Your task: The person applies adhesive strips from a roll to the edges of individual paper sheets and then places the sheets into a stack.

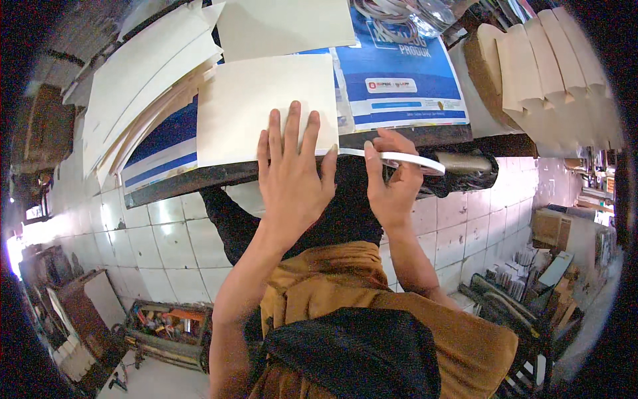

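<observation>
My left hand (292, 169) lies flat with fingers spread on a cream sheet of paper or card (229, 110) at the table's near edge. Just right of it, my right hand (395, 183) grips a narrow roll of white tape (428, 163) between thumb and fingers. A short white strip (351, 152) runs from the roll to the sheet's near right corner, by my left thumb. Whether the strip carries on along the sheet's near edge is hard to make out. A second cream sheet (286, 26) lies just beyond.
Under the sheets is a blue and white printed poster (405, 73) on the table. Cream sheets (149, 73) are stacked at left; folded cream paper pieces (551, 73) stand at right. Coiled strips (392, 12) lie at the back. Below, a crate of tools (169, 326) sits on the tiled floor.
</observation>
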Available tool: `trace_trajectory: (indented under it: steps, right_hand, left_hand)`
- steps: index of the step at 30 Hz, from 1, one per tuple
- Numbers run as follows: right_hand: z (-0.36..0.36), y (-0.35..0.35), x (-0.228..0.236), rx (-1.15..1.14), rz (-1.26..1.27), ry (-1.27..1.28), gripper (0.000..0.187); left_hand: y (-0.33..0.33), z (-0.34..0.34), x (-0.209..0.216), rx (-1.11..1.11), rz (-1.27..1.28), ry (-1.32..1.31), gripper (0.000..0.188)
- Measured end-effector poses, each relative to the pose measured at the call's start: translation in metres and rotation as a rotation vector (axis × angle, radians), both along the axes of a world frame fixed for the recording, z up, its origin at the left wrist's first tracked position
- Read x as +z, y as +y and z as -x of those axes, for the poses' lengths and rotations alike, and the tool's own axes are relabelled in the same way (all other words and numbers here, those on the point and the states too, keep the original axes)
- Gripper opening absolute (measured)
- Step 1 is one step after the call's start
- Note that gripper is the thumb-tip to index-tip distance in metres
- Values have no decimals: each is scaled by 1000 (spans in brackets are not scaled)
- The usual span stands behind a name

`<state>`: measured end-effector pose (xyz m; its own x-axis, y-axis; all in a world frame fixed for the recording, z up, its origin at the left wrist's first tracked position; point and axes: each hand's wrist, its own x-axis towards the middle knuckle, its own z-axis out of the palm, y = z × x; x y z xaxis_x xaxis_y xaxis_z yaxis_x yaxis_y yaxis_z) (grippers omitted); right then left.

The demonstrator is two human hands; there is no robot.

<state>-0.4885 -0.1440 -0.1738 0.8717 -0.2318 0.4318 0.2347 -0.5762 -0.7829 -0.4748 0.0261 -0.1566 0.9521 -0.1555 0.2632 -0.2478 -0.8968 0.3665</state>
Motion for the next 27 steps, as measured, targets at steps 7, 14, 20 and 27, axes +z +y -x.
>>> trace_trajectory:
  steps: [7, 14, 20, 27]
  right_hand:
    - [20, 11, 25, 129, 344, -151, 18]
    - [54, -16, 81, 208, 342, -316, 17]
    - [40, -24, 54, -37, -3, -470, 20]
    - [56, -25, 40, -8, 8, -341, 23]
  left_hand:
    - [0, 0, 3, 8, 2, 43, 61]
    - [1, 2, 6, -15, -29, 19, 61]
    - [42, 25, 19, -247, 447, -71, 55]
    - [117, 17, 144, 458, 426, -860, 28]
